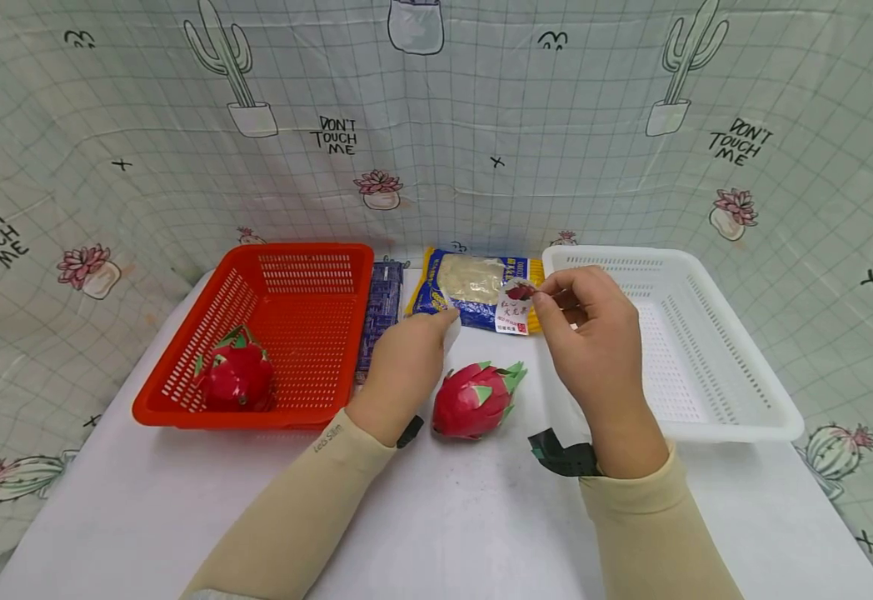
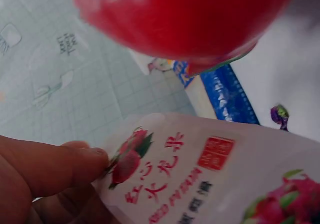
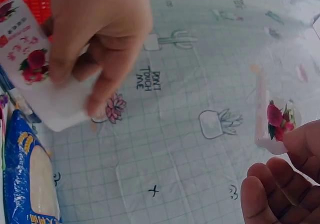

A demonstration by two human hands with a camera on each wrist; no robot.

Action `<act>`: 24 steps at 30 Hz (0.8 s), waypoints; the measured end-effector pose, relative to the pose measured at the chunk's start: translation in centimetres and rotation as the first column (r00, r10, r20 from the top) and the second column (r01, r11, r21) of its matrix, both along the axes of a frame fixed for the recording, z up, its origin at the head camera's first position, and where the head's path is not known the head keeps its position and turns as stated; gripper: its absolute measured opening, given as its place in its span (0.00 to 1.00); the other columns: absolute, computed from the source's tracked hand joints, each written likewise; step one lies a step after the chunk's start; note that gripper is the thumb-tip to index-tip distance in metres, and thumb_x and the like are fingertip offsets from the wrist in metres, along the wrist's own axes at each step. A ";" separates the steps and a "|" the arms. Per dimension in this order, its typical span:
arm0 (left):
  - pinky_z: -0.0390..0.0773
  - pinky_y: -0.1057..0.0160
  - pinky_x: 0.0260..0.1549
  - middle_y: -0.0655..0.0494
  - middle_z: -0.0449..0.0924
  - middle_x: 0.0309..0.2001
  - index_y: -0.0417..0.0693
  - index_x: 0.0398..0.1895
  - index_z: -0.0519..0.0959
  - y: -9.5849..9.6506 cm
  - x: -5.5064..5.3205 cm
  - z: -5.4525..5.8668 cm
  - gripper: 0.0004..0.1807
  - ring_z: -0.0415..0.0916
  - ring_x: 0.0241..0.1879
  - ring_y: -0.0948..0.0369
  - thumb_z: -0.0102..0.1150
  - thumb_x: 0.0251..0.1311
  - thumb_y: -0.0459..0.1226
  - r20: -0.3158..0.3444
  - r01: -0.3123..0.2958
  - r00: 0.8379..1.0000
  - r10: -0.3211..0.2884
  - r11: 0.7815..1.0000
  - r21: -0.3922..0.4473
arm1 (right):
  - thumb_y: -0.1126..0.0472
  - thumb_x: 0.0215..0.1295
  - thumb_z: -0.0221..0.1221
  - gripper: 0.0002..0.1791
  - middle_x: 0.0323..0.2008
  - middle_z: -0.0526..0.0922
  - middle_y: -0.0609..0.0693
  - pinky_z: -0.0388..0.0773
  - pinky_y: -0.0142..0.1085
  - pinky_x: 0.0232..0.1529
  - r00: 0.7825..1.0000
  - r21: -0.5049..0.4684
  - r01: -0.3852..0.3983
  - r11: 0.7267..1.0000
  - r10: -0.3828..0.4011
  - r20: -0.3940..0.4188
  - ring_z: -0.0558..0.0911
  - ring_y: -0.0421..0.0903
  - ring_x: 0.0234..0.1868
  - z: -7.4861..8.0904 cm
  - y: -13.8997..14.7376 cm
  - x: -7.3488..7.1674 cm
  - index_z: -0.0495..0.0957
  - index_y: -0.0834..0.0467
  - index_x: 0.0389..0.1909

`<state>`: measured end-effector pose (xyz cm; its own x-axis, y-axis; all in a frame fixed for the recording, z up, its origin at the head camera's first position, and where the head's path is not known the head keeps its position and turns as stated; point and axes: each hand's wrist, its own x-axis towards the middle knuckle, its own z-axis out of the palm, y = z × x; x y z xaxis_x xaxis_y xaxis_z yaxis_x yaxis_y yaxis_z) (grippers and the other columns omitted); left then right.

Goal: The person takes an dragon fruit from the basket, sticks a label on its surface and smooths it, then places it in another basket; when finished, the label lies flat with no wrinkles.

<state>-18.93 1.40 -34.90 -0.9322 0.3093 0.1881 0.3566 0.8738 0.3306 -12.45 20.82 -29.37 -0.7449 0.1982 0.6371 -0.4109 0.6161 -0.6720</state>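
Observation:
My left hand (image 1: 406, 362) pinches a strip of printed labels (image 2: 200, 174), which shows dragon fruit pictures and red lettering. Between the thumb and fingers of my right hand (image 1: 594, 333) is a single white label (image 1: 512, 315) with a dragon fruit picture, apart from the strip. A red dragon fruit (image 1: 474, 400) with green tips lies on the table, below and between both hands. It looms large at the top of the left wrist view. Another dragon fruit (image 1: 237, 371) sits in the red basket (image 1: 316, 333).
A white basket (image 1: 751, 367) stands at the right, partly behind my right forearm. Toward the back lies a blue and yellow food packet (image 1: 474, 279). A dark blue patterned item (image 1: 382, 312) lies along the red basket. A printed curtain (image 1: 436, 125) hangs behind the table.

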 end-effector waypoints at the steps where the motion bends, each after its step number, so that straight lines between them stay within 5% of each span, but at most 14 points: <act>1: 0.90 0.52 0.50 0.48 0.89 0.58 0.58 0.71 0.80 0.1 0.0 -0.2 0.22 0.89 0.51 0.51 0.57 0.78 0.35 0.006 -0.004 1.000 0.004 1.000 -0.027 | 0.69 0.72 0.64 0.02 0.38 0.84 0.53 0.75 0.20 0.39 1.000 0.003 -0.002 1.000 0.001 0.011 0.79 0.37 0.38 0.0 0.0 0.0 0.84 0.62 0.37; 12: 0.89 0.52 0.52 0.49 0.92 0.51 0.50 0.57 0.89 0.8 -1.0 -3.0 0.14 0.89 0.50 0.52 0.60 0.74 0.33 0.071 0.015 0.997 -0.006 0.991 -0.136 | 0.68 0.72 0.63 0.02 0.39 0.85 0.52 0.75 0.18 0.40 0.997 0.020 -0.028 0.999 0.026 0.075 0.84 0.44 0.41 0.1 -0.1 0.1 0.84 0.62 0.38; 24: 0.86 0.50 0.59 0.52 0.90 0.58 0.51 0.62 0.87 0.5 -1.7 -4.3 0.16 0.87 0.58 0.51 0.57 0.78 0.38 0.213 0.033 0.977 -0.019 0.997 -0.064 | 0.64 0.74 0.63 0.03 0.42 0.86 0.53 0.75 0.22 0.41 0.985 0.098 0.000 0.995 -0.017 0.170 0.84 0.47 0.43 0.2 -0.3 0.2 0.84 0.60 0.42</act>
